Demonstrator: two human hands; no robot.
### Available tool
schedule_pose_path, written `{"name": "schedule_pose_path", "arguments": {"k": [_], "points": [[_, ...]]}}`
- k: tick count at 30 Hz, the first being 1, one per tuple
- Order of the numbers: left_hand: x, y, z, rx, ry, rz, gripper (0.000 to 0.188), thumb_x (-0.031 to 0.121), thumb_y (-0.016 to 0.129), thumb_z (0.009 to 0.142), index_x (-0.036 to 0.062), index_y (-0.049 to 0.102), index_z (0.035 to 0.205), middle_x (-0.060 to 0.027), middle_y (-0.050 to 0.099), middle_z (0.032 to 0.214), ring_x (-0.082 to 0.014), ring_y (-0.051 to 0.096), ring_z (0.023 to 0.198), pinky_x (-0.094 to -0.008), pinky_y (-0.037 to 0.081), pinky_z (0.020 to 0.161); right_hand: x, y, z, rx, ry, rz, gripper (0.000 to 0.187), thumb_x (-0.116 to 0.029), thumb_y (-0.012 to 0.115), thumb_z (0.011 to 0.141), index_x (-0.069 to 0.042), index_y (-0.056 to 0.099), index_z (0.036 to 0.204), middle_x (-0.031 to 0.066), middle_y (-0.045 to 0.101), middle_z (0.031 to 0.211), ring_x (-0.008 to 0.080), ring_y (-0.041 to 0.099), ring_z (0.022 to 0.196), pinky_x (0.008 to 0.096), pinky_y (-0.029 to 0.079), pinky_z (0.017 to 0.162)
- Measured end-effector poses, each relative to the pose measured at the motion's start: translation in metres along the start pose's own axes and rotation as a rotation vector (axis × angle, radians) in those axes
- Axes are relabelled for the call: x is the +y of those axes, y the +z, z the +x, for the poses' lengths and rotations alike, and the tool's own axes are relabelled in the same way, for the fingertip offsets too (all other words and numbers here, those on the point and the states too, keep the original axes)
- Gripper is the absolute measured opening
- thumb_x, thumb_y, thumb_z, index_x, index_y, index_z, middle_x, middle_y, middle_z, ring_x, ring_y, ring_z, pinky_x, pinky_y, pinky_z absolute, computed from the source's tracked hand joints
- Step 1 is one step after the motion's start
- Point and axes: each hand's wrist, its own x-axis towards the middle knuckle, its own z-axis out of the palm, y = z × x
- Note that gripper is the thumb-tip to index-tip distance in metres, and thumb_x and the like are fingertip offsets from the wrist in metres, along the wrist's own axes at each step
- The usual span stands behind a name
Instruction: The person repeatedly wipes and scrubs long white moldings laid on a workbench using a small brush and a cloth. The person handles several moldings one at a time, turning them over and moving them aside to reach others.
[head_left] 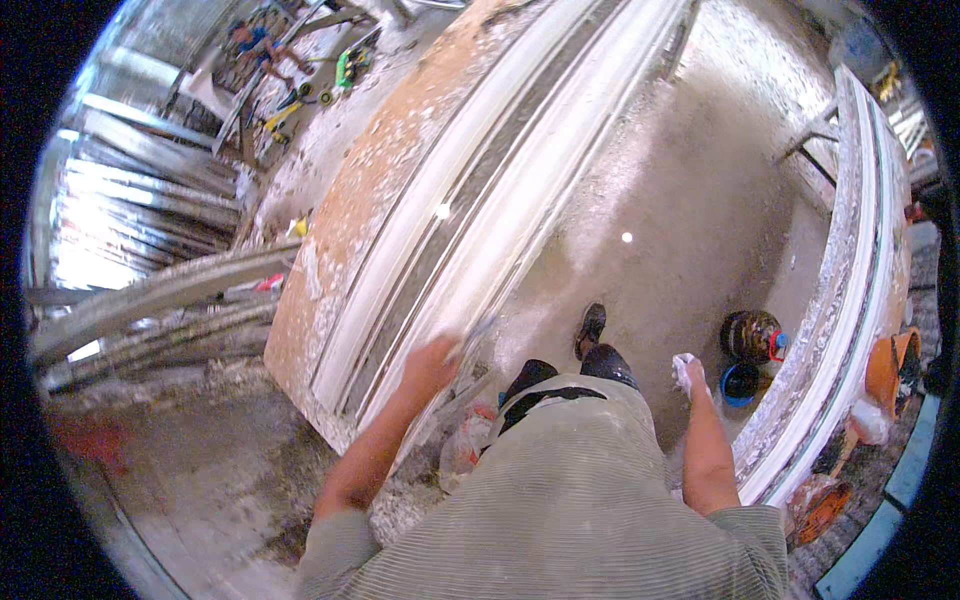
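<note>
My left hand (430, 366) is at the near end of the long white plaster mouldings (520, 185), over the edge of the right-hand strip. Its fingers are curled and slightly blurred. A thin bluish sliver shows just beyond them, too smeared to name. Low at my right side hangs my right hand (687, 373), with white plaster-like stuff over its closed fingers. Whether it grips a lump or is only coated cannot be made out. The mouldings lie lengthwise on a tan board (375, 165) spotted with white crumbs.
On the right stands a second bench with white mouldings (835, 330). Beneath it on the floor are a large round bottle (750, 336) and a blue tub (740, 384). Orange containers (890, 370) stand beyond. Planks (160, 310) lie left. A person (265, 48) sits far left.
</note>
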Motion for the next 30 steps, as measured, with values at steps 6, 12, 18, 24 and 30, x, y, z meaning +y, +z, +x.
{"name": "schedule_pose_path", "arguments": {"k": [6,12,18,24,30], "points": [[-0.007,-0.015,-0.102,-0.095,-0.148,0.022,0.029,0.021,0.07,0.082,0.0126,0.064,0.109,-0.0112,0.067,0.104,-0.0324,0.067,0.087,-0.0415,0.055,0.069,-0.021,-0.041,0.027,0.073,-0.014,-0.057,0.024,-0.024,0.061,0.091,-0.003,0.068,0.102,0.0098,0.069,0.077,0.0188,0.065,0.062,0.0355,0.053,0.06],[0.066,-0.019,0.123,0.098,0.089,0.0,0.027,0.022,0.065,0.083,0.0087,0.062,0.106,-0.0152,0.065,0.104,-0.0378,0.065,0.088,-0.0466,0.053,0.075,-0.001,-0.037,0.034,-0.027,0.03,-0.022,0.021,-0.024,0.061,0.092,-0.006,0.067,0.104,0.0031,0.065,0.074,0.0128,0.06,0.059,0.0301,0.047,0.048],[0.155,-0.034,0.357,0.257,0.222,-0.074,0.026,0.021,0.059,0.08,0.0067,0.066,0.1,-0.0183,0.068,0.095,-0.0371,0.065,0.091,-0.0487,0.051,0.08,-0.031,-0.036,0.004,-0.001,-0.059,-0.109,0.026,-0.027,0.064,0.09,-0.005,0.068,0.104,0.0111,0.07,0.083,0.0219,0.067,0.069,0.0361,0.053,0.063],[0.113,-0.022,0.273,0.296,0.248,0.006,0.029,0.027,0.063,0.084,0.0093,0.064,0.107,-0.0182,0.068,0.095,-0.0372,0.065,0.09,-0.0484,0.051,0.079,-0.044,-0.028,-0.011,-0.048,0.067,-0.055,0.023,-0.024,0.062,0.092,-0.005,0.068,0.103,0.0072,0.07,0.082,0.0164,0.065,0.063,0.0341,0.052,0.057],[0.025,-0.01,0.013,-0.027,-0.284,-0.426,0.03,0.025,0.059,0.095,-0.001,0.061,0.109,-0.0199,0.066,0.096,-0.0335,0.065,0.096,-0.0395,0.049,0.084,-0.063,-0.006,-0.012,-0.154,0.348,0.418,0.033,-0.03,0.059,0.092,-0.008,0.06,0.117,0.0079,0.067,0.103,0.0204,0.064,0.079,0.0381,0.054,0.069]]}}
